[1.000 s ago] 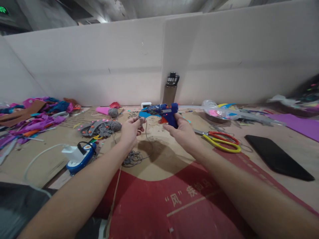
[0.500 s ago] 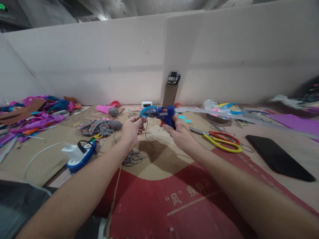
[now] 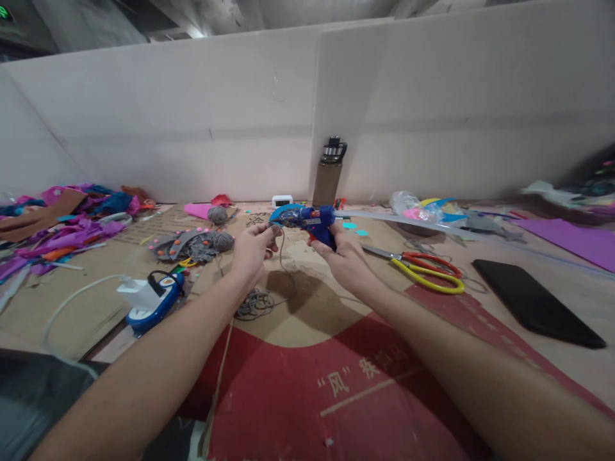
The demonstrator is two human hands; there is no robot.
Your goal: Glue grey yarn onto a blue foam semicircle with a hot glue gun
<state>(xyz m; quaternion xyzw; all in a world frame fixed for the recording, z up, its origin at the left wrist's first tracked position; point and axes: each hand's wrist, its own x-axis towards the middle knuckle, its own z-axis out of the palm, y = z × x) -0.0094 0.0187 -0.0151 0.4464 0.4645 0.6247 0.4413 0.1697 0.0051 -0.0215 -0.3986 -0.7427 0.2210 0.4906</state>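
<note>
The left hand [image 3: 252,251] pinches grey yarn [image 3: 257,306] between its fingers; the right hand [image 3: 346,255] grasps a blue glue gun [image 3: 319,221].

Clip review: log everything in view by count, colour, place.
Glue gun: 1, blue, centre
Curved piece: 1, blue, centre
Long strip: 1, clear, right
Yarn tangle: 1, grey, below centre
Dotted bundle: 1, grey, left
Yarn ball: 1, grey, behind dotted bundle
Scissors: 1, red-yellow, right
Flat slab: 1, black, right
Bottle: 1, brownish, centre back
Small device: 1, white, centre back
Socket block: 1, blue-white, left
Scraps: uncounted, mixed, both sides
Sheet: 1, purple, right edge
Cardboard: uncounted, red-tan, underneath
Panels: several, white, back
Left hand: 1, bare, holding curved piece
Right hand: 1, bare, holding glue gun
</note>
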